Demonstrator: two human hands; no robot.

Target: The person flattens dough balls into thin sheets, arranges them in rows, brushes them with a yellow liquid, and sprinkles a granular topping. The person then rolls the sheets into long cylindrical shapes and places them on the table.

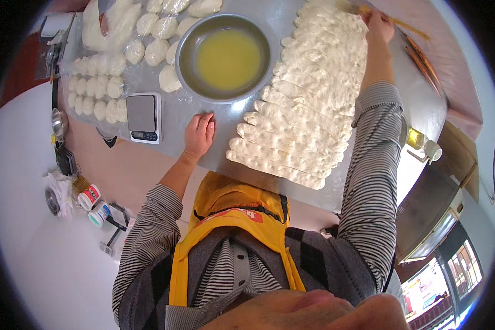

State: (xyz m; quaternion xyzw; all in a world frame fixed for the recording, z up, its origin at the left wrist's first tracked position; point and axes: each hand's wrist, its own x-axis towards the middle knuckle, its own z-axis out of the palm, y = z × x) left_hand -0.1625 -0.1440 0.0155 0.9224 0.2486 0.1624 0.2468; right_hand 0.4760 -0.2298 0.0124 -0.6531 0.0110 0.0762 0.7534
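Note:
Long strips of pale dough point(313, 95) lie side by side in a tapering sheet on the metal table. At its far right corner, my right hand point(378, 28) grips a brush point(410, 28) with a light wooden handle; its bristle end is blurred over the dough. My left hand point(200, 133) rests near the table's front edge with fingers curled together and nothing seen in them. Beyond it stands a round metal bowl point(182, 62) of yellow liquid point(229, 60). A digital kitchen scale point(141, 113) sits left of that hand.
Dough balls point(156, 51) and rows of small dough pieces point(101, 86) lie at the left, some under clear plastic film. Slim brown wooden sticks point(423, 62) lie at the far right. A glass jug point(416, 138) of yellow liquid stands by my right forearm. Tubs point(89, 196) stand below left.

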